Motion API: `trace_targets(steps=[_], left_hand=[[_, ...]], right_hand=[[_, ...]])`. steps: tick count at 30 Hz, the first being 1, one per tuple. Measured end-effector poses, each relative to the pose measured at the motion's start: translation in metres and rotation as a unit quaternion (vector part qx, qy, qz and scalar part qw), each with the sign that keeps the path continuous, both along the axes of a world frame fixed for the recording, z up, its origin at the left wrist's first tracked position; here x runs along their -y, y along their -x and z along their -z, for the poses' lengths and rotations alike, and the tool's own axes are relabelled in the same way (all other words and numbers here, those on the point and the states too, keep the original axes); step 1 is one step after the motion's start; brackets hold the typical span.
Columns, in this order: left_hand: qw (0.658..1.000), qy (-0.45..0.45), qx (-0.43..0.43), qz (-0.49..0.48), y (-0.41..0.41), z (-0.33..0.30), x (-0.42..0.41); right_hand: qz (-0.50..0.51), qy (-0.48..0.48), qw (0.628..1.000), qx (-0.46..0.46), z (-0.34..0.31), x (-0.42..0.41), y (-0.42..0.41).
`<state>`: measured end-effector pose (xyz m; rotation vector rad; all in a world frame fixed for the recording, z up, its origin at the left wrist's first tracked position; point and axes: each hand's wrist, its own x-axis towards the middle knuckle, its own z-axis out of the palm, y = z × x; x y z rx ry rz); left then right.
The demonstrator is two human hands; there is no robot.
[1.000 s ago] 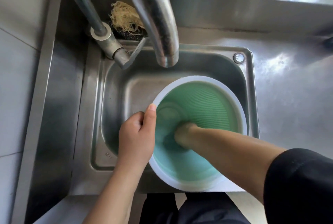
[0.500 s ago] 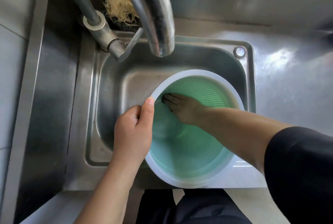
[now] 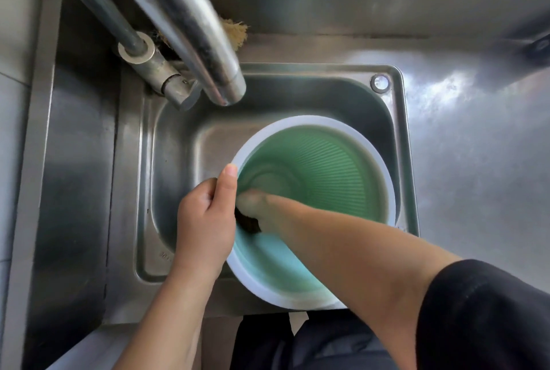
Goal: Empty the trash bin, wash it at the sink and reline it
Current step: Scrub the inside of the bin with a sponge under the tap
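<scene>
A round trash bin [image 3: 321, 179] with a green ribbed inside and a white rim stands tilted in the steel sink [image 3: 178, 161]. My left hand [image 3: 205, 220] grips the rim on its left side, thumb lying along the rim. My right hand [image 3: 262, 206] reaches deep inside the bin and presses a dark scrubbing pad [image 3: 248, 222] against the left inner wall. Its fingers are partly hidden behind my left hand.
A large steel tap spout [image 3: 193, 30] hangs over the sink's back left, with its pipe and valve [image 3: 148, 63] beside it. A tan fibre scrubber [image 3: 236, 34] lies behind the tap. Steel counter [image 3: 476, 161] extends to the right of the sink. My dark trousers show below.
My right hand has slid from the upper left of the bin's inside down and left along the wall, behind my left hand. The left hand keeps its grip on the rim.
</scene>
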<state>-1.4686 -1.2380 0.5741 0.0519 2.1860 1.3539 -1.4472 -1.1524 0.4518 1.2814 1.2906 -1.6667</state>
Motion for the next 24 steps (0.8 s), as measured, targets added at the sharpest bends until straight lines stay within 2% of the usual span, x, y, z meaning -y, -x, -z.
trace_targets(steps=[1, 2, 4, 7, 8, 9, 10, 12, 14, 16, 17, 19, 21, 23, 24], left_hand=[[1.0, -0.003, 0.008, -0.007, 0.0, 0.001, 0.001], [1.0, -0.002, 0.011, -0.01, 0.0, 0.001, 0.001], [1.0, 0.01, 0.001, -0.001, 0.0, 0.001, 0.003], [0.999, 0.035, -0.02, 0.008, 0.001, 0.0, 0.004], [0.999, 0.039, -0.024, 0.007, 0.0, -0.001, 0.005], [0.999, 0.041, -0.028, 0.008, -0.001, -0.001, 0.006], [0.999, 0.04, -0.03, 0.014, -0.001, -0.003, 0.007], [0.998, 0.031, -0.032, 0.034, -0.003, -0.006, 0.007], [0.998, 0.023, -0.039, 0.046, -0.003, -0.007, 0.005], [0.998, 0.019, -0.035, 0.039, -0.003, -0.007, 0.004], [0.998, 0.026, -0.035, 0.035, -0.002, -0.006, 0.003], [0.998, 0.038, -0.052, 0.028, 0.002, -0.004, 0.005], [0.997, 0.048, -0.065, 0.02, 0.006, -0.004, 0.008], [0.997, 0.052, -0.056, 0.01, 0.009, -0.002, 0.012], [0.997, 0.056, -0.052, 0.007, 0.01, -0.001, 0.013]], right_hand=[[0.121, 0.044, 0.992, -0.005, 0.0, -0.002, 0.007], [0.242, 0.08, 0.967, -0.008, -0.003, -0.005, 0.014], [0.453, 0.107, 0.885, -0.016, -0.003, -0.013, 0.024], [0.629, 0.102, 0.769, -0.054, -0.01, -0.031, 0.033], [0.687, 0.115, 0.714, -0.065, -0.01, -0.04, 0.035], [0.719, 0.112, 0.684, -0.059, -0.013, -0.046, 0.038], [0.732, 0.111, 0.67, -0.057, -0.018, -0.05, 0.039], [0.713, 0.098, 0.693, -0.042, -0.037, -0.048, 0.039], [0.676, 0.104, 0.727, -0.065, -0.057, -0.036, 0.035], [0.615, 0.114, 0.774, -0.102, -0.077, -0.02, 0.027], [0.565, 0.106, 0.81, -0.113, -0.085, -0.011, 0.019], [0.434, 0.063, 0.888, -0.139, -0.098, 0.008, 0.0], [0.266, 0.013, 0.947, -0.18, -0.107, 0.022, -0.026], [0.062, -0.041, 0.979, -0.19, -0.11, 0.025, -0.051], [-0.053, -0.073, 0.978, -0.186, -0.111, 0.022, -0.06]])
